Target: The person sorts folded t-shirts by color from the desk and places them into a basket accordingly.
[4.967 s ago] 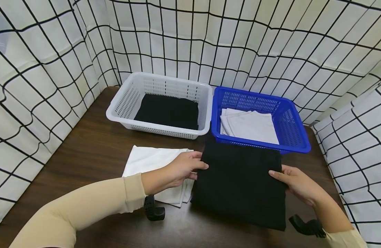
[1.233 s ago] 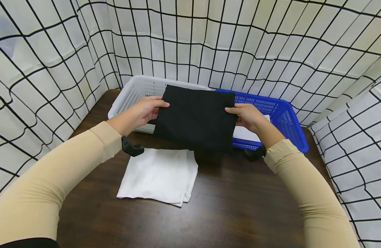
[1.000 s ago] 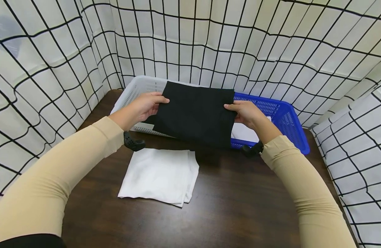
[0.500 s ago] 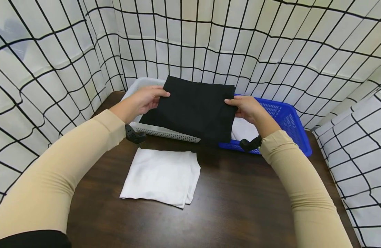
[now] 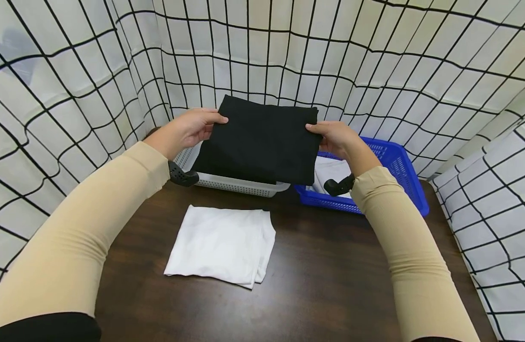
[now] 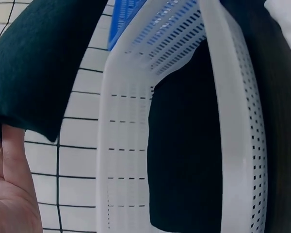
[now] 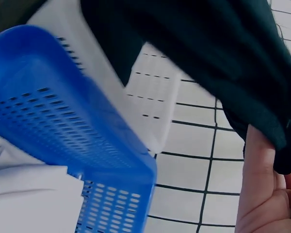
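Note:
A folded black cloth (image 5: 260,142) hangs between my two hands above the white basket (image 5: 236,185). My left hand (image 5: 189,128) pinches its left edge, thumb on top. At the opposite edge my right hand (image 5: 337,137) pinches it the same way; the right wrist view shows fingers beneath the fabric. Another folded black cloth (image 6: 184,155) lies inside the white basket in the left wrist view, apart from the held one. In the head view the held cloth hides most of that basket. A folded white cloth (image 5: 221,247) lies flat on the table in front.
Right of the white basket stands a blue basket (image 5: 399,175) with folded white cloth (image 7: 34,194) in it. Both baskets sit at the back of the dark brown table (image 5: 322,285). A white curtain (image 5: 279,52) with a black grid encloses the back and sides.
Over five seconds, both hands have carried the black cloth from the table before the blue basket up and left, over the white basket. In the last second it has risen slightly farther back.

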Tool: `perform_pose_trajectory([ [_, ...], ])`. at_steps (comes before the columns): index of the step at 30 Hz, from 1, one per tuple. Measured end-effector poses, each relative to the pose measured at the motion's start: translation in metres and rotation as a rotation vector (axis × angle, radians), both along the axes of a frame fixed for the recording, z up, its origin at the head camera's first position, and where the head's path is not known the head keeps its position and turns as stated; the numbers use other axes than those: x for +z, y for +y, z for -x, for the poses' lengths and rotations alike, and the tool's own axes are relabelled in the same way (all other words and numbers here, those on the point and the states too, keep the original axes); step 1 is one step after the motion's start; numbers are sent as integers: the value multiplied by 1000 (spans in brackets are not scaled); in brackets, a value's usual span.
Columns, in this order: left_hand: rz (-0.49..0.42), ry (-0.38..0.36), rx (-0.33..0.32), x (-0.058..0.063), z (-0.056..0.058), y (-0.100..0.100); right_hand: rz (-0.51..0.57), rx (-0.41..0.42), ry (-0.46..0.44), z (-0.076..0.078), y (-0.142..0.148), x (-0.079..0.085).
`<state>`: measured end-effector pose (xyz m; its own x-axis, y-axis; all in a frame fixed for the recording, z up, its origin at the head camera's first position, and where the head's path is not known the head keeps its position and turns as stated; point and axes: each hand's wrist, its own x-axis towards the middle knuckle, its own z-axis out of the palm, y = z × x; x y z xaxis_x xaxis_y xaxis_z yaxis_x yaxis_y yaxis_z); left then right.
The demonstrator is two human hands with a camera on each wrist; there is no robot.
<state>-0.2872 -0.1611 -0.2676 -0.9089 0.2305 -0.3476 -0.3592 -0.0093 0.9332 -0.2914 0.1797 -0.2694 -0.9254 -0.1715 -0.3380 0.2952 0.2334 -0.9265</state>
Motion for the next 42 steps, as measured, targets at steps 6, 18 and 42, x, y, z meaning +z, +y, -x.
perform_pose_trajectory([
  [6, -32, -7, 14, 0, 4, -10, 51, -13, -16, 12, -12, 3],
  [18, 33, -8, 84, 4, 12, -21, 108, -24, -15, 25, -28, -1],
  [42, 122, -39, 163, -20, 25, -30, -4, -72, 10, 38, -59, -36],
])
